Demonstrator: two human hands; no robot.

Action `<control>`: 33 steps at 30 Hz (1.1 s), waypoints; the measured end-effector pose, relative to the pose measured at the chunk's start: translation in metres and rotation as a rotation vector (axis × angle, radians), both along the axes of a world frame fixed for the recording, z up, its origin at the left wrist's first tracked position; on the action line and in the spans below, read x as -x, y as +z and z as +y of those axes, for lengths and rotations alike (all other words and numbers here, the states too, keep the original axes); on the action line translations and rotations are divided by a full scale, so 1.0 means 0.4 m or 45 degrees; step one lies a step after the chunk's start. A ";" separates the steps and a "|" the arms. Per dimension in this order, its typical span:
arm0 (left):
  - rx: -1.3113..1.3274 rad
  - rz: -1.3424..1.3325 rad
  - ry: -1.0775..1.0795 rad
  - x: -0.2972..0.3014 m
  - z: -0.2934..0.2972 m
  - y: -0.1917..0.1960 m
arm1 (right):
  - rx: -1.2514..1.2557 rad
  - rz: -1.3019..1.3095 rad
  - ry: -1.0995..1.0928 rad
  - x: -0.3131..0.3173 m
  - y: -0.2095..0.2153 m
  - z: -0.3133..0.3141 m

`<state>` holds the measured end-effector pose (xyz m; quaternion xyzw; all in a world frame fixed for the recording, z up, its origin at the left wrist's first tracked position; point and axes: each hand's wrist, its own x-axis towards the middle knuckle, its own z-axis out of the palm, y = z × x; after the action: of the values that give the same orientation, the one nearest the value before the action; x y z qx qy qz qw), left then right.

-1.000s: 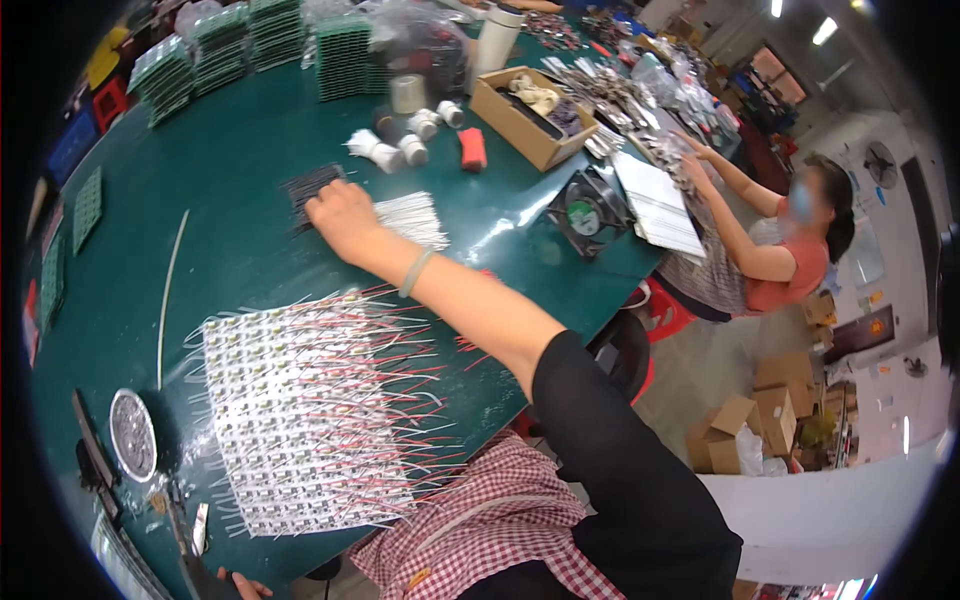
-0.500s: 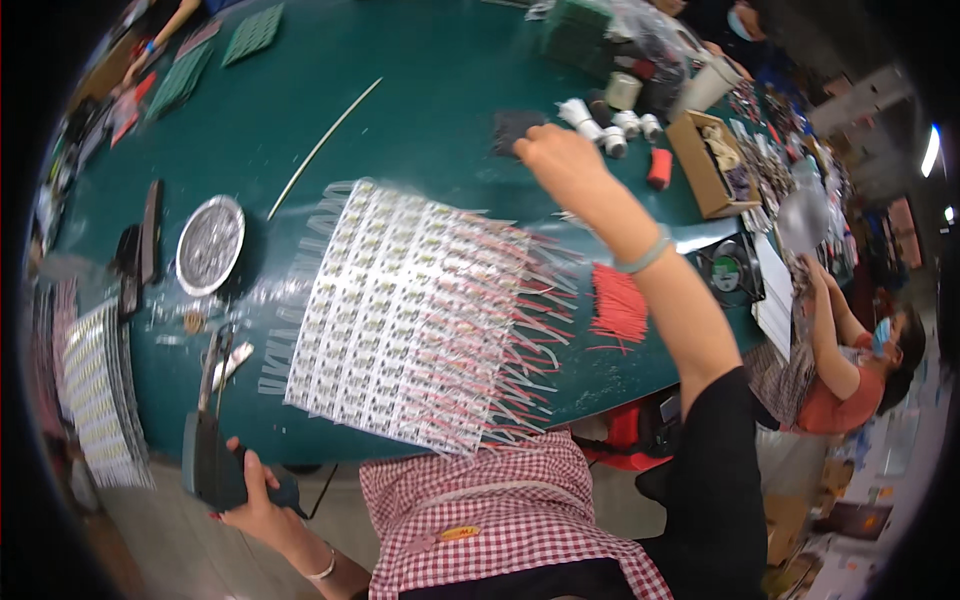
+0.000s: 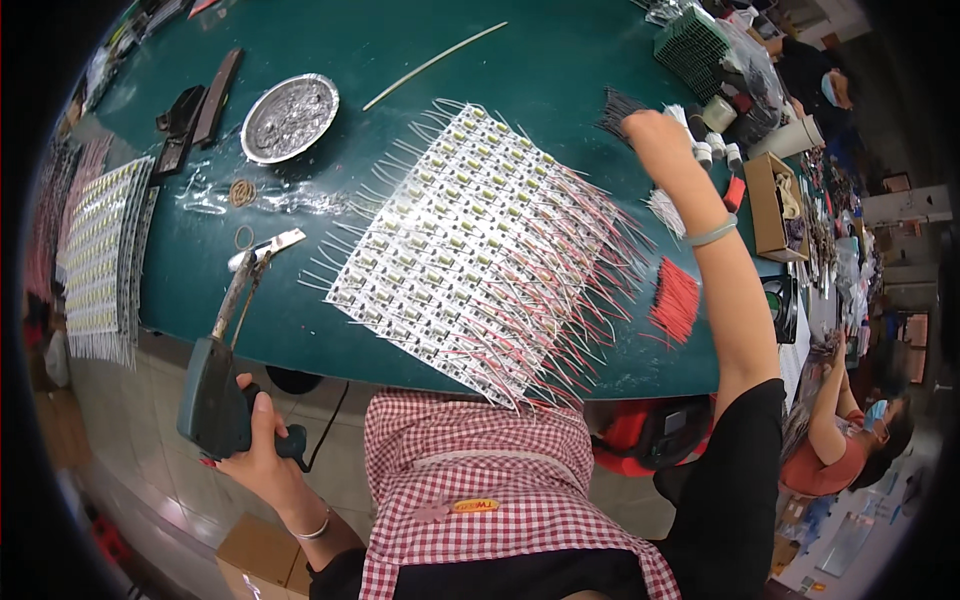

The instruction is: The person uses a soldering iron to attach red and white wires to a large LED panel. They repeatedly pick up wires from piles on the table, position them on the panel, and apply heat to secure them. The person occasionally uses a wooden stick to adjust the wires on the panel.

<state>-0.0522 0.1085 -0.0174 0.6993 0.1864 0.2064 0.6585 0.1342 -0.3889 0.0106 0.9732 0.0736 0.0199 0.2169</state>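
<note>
— Two hands were busy, weren't they?
— Yes. Left hand (image 3: 262,455) was clamped round the grip of a grey glue gun (image 3: 218,385), held low off the near edge of the green bench (image 3: 330,45), its nozzle resting up on the top.
— And the right?
— Right hand (image 3: 655,140) was stretched far across, fingers closed on what looked like a bunch of black wires (image 3: 617,105), though it was small and bent by the lens.
— Between them?
— A sheet of white modules (image 3: 470,240) with red and white leads lay flat on the bench, a bundle of red wires (image 3: 675,300) just beside it, and a foil dish (image 3: 290,117) well apart at the far left.
</note>
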 end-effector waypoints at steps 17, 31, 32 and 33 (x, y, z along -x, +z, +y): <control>0.026 0.023 -0.052 0.015 -0.025 0.005 | -0.609 -0.554 -0.170 0.073 -0.093 -0.038; 0.606 0.413 -0.518 0.136 -0.047 -0.010 | -1.431 -0.185 0.276 0.479 -0.086 0.536; 0.501 0.456 -0.527 0.143 -0.047 -0.010 | -1.418 -0.189 0.263 0.491 -0.097 0.548; 0.442 0.438 -0.525 0.149 -0.048 -0.010 | -1.409 -0.214 0.256 0.500 -0.108 0.559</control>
<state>-0.1119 0.0893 -0.0213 0.6241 0.1820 -0.0875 0.7548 -0.0658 -0.1653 -0.0325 0.9252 0.1270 0.1535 -0.3231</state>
